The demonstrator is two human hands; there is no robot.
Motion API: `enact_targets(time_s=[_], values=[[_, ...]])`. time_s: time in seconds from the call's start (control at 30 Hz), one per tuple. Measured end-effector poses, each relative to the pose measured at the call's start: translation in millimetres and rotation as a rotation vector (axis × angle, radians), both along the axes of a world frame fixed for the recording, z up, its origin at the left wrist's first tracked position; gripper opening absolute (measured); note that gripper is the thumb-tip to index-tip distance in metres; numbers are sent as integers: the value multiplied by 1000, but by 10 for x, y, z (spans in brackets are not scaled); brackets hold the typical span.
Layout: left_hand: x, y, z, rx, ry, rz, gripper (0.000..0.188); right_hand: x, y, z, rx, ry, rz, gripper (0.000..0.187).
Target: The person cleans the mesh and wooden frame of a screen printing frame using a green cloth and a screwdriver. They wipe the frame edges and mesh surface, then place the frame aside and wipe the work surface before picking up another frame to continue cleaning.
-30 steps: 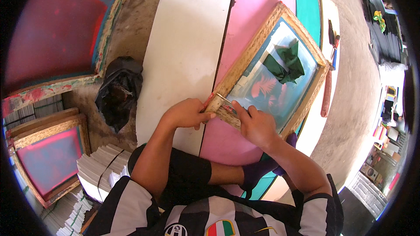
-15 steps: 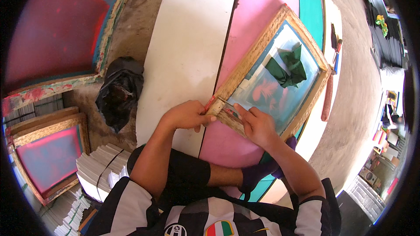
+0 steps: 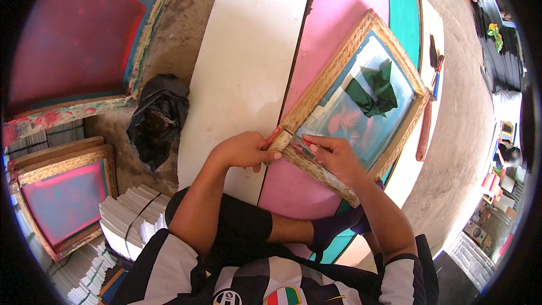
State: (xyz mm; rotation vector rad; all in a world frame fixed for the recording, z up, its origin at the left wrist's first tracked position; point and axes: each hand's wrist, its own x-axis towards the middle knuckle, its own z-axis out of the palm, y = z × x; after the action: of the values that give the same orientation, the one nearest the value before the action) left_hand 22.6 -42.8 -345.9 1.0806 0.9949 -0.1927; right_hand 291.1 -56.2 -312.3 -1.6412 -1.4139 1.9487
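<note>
A wooden-framed printing screen [image 3: 330,87] lies tilted across striped boards in front of me. Its mesh is bluish with pale pink leaf shapes, and a crumpled dark green cloth [image 3: 372,89] rests on it. My left hand [image 3: 245,150] is closed on the frame's near left corner, thumb and fingers around the wood. At the inner edge of the near rail, my right hand [image 3: 337,158] is closed around a slim tool with a red part [image 3: 306,143]. Its thin end points to the left corner. The fingers hide most of this tool, so its exact kind is unclear.
A brush with a blue handle [image 3: 437,79] and a reddish-brown stick [image 3: 424,130] lie right of the frame. To the left are a black plastic bag [image 3: 157,118], a large red screen [image 3: 73,39], a smaller screen [image 3: 65,203] and tied paper stacks [image 3: 132,214].
My right hand has shifted slightly right along the near rail with the tool, uncovering the rail's near right end. My left hand keeps its hold on the corner.
</note>
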Motion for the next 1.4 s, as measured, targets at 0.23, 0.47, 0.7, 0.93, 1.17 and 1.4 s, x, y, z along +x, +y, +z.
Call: enact_targets(time_s=[0.23,0.47,0.7,0.93,1.17,1.4], values=[[-5,-1,54,33,5,7,56,26,-204,237,710,-635,468,42],[12,58,128,6,44,-30,47,-132,-271,365,749,-742,488,45],[6,41,99,10,19,-17,46,-188,-264,412,713,-803,545,48],[-11,-72,-84,88,-17,-10,51,-340,-257,530,817,-936,647,50],[44,-33,74,150,34,-60,44,-591,-405,505,942,-1180,781,52],[47,-30,83,183,31,-72,44,-357,-365,400,816,-952,730,46]])
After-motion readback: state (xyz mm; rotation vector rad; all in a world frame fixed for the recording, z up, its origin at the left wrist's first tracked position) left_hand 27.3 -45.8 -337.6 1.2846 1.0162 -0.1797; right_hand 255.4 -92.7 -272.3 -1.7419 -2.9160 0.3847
